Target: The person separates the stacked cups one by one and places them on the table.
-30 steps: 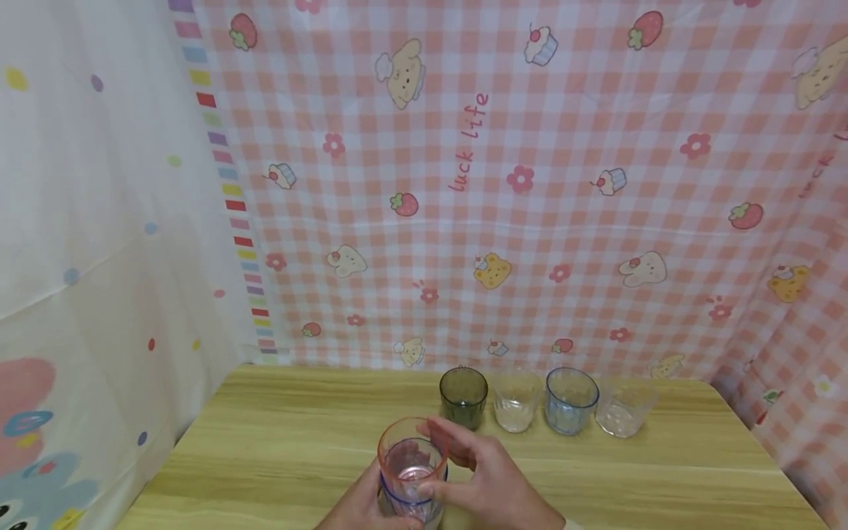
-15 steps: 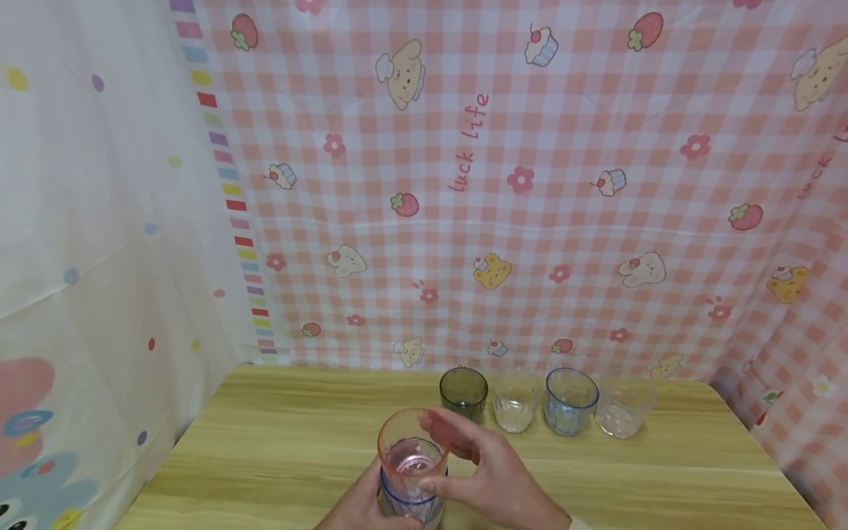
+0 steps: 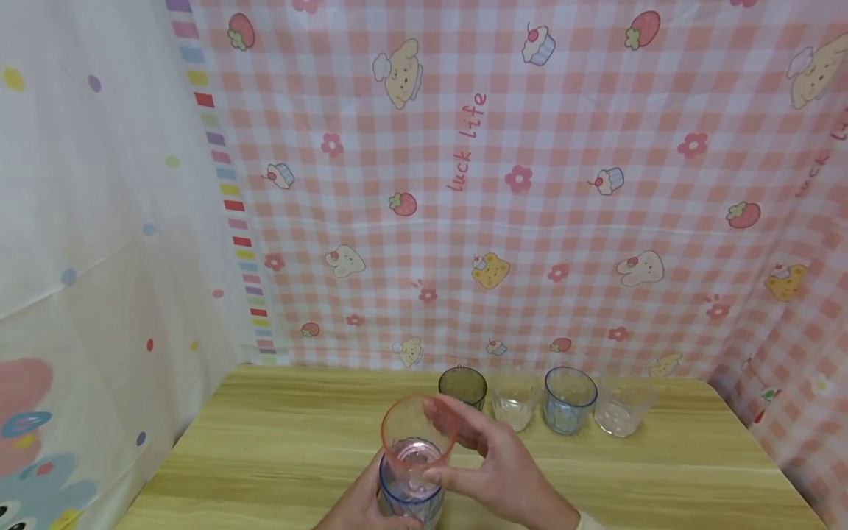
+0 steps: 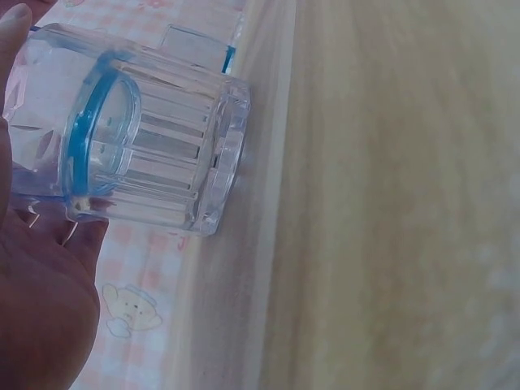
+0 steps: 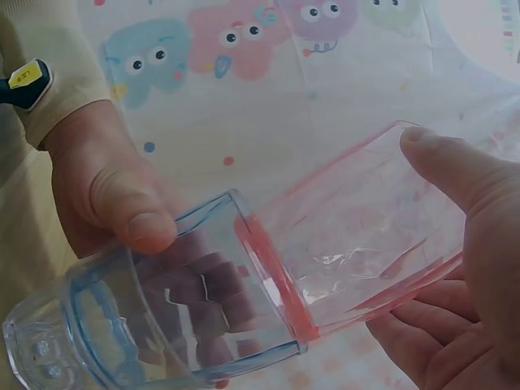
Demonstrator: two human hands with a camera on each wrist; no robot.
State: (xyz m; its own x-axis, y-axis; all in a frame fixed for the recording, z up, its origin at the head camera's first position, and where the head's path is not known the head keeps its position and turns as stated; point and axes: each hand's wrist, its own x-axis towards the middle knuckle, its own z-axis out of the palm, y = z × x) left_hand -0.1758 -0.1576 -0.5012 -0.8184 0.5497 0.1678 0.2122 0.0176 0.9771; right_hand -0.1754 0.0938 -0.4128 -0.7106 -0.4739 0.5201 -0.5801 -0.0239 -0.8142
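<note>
In the head view my left hand (image 3: 361,497) grips a clear blue-rimmed cup (image 3: 412,508) low at the table's front. My right hand (image 3: 506,467) holds a transparent pink cup (image 3: 417,449) with a red rim, thumb on the near side and fingers behind. The right wrist view shows the pink cup (image 5: 357,236) tilted, its thick red base at the mouth of the blue-rimmed cup (image 5: 203,301). Left fingers show through that cup's wall. Below it, in the left wrist view, is a clear ribbed cup (image 4: 171,154) with a blue band, apparently nested around it.
Along the back right of the wooden table (image 3: 291,442) stand a dark green cup (image 3: 462,386), a clear cup (image 3: 514,405), a blue cup (image 3: 570,405) and another clear cup (image 3: 621,412). A checked pink cloth (image 3: 424,235) hangs behind.
My right hand has raised the pink cup upward, out of the blue-rimmed cup, so more of its wall shows. My left hand stays in place with its cups.
</note>
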